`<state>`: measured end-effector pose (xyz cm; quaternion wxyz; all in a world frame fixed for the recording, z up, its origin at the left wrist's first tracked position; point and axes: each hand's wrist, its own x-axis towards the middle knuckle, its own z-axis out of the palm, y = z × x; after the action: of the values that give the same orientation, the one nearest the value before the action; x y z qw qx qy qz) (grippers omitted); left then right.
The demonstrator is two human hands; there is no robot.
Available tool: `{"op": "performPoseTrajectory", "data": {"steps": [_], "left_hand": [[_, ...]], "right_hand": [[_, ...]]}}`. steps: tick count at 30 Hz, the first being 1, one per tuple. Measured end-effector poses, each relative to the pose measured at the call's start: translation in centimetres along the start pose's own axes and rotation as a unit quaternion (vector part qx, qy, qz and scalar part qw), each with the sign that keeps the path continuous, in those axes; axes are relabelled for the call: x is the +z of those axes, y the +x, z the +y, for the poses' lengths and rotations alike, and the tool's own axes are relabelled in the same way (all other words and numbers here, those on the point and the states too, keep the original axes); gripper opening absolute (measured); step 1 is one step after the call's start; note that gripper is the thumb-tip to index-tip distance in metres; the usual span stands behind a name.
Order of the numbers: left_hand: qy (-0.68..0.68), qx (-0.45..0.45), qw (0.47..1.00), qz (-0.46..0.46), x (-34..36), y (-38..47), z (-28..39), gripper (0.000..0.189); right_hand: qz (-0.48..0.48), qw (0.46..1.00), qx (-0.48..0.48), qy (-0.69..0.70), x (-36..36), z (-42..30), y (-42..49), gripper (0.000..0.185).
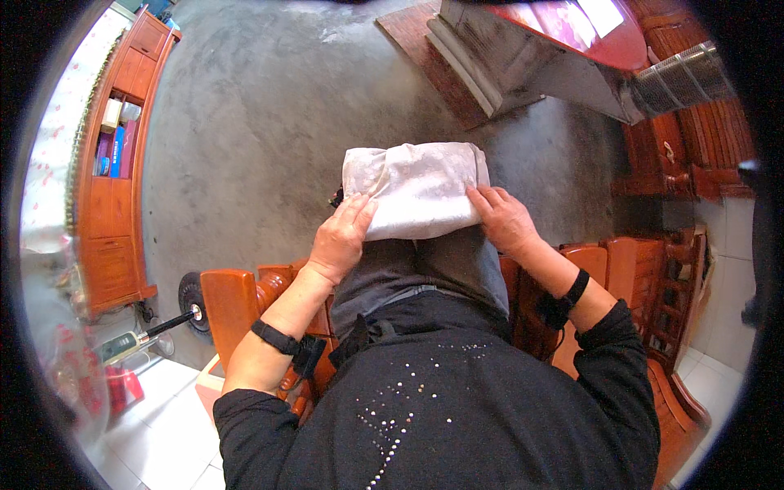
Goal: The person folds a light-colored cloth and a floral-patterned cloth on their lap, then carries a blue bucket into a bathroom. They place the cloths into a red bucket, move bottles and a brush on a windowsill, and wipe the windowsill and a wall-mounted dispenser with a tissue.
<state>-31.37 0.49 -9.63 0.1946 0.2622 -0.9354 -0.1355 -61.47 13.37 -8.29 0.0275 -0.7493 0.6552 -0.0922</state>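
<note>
A folded white cloth with a faint pattern (422,193) lies across my knees, its top edge towards the floor ahead. My left hand (344,236) rests at the cloth's near left edge, fingers laid on the fabric. At its right edge is my right hand (502,217), with the fingertips on the cloth and the thumb side partly hidden. Whether either hand pinches the fabric cannot be told. A small dark patterned bit (336,196) shows beside the cloth's left side. Grey trousers (422,263) cover my legs beneath.
I sit on a wooden bench (229,312). A metal stove with a red top (533,67) and a ribbed flue pipe (683,79) stands ahead right. Wooden cabinets (110,211) line the left, near a dumbbell (196,306). Grey floor (257,122) lies ahead.
</note>
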Motion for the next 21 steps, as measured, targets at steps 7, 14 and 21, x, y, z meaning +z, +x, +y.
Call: {"op": "performPoseTrajectory", "data": {"steps": [7,14,21], "left_hand": [[-0.265,-0.124,0.955,-0.051,-8.6,4.5,0.0,0.038],[-0.528,-0.299,0.785,-0.123,-13.6,6.2,-1.5,0.052],[-0.351,-0.367,0.827,-0.242,-3.4,4.3,-4.3,0.064]], "right_hand": [[-0.016,0.965,0.046,0.259,-8.1,2.8,3.3,0.024],[-0.112,0.823,0.213,0.515,-12.1,4.2,5.6,0.035],[-0.203,0.880,0.264,0.338,-2.9,4.6,5.8,0.050]]}}
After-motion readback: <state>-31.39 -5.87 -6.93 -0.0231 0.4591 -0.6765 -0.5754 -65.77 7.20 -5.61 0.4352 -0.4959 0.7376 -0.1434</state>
